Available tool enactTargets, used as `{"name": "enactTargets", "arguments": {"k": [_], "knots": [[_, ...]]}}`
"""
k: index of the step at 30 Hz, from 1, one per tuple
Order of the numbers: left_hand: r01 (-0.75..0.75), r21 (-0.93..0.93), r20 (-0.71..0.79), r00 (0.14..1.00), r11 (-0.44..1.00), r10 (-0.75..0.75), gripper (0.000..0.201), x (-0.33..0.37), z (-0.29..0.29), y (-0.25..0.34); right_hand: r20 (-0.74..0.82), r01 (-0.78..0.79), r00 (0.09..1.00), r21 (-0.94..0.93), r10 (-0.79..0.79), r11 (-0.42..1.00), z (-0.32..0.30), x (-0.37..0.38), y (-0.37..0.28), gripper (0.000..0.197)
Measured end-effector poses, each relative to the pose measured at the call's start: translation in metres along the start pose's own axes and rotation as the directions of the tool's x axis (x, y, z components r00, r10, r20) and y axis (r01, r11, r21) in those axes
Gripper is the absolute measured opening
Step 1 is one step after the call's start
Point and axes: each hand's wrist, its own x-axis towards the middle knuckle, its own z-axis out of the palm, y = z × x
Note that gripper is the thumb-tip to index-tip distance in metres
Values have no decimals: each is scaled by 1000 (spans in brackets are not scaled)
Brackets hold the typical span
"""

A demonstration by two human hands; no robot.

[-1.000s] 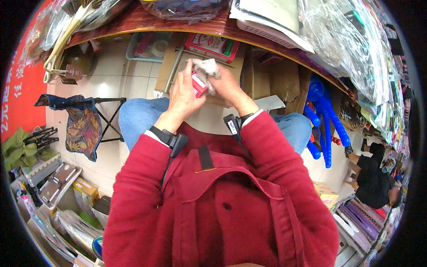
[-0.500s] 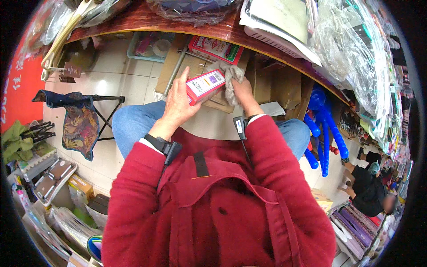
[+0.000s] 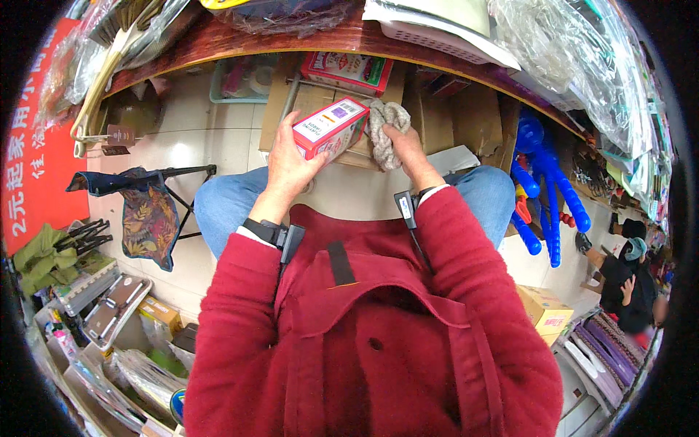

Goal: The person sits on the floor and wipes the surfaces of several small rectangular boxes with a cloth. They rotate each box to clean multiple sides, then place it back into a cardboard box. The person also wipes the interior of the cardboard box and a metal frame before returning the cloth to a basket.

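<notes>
Box point(image 3: 331, 125), red and white: turned since a second ago, printed face now up; cloth point(image 3: 386, 135), grey, bunched, shifted from over its far end to its right end, so that face lies uncovered. Left hand point(image 3: 291, 159): grip closed on the box's left end, thumb near, fingers far; box extends right and far. Right hand point(image 3: 408, 150): grip pinching the cloth; box contact uncertain. Beyond: worktop point(image 3: 320, 45).
</notes>
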Motion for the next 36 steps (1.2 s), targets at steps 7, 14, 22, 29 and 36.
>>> {"name": "enactTargets", "arguments": {"k": [7,14,22,29,36], "knots": [[210,-503,-34,964,838,-263,79,14,1,-16,21,-190,982,170,189,967,5,-3,-13,48],[296,-844,157,934,448,-320,75,4,-15,-24,42,-200,979,413,201,888,-22,-13,-42,50],[347,-908,298,929,236,-218,66,-25,-25,7,310,-123,951,328,16,937,-20,-43,-96,39],[222,-974,226,965,-46,-129,46,-20,-30,21,131,-90,981,-333,141,939,-41,-54,-98,41],[210,-977,211,954,-30,-213,44,-15,-38,10,96,-132,987,64,126,989,-47,-61,-103,35]]}}
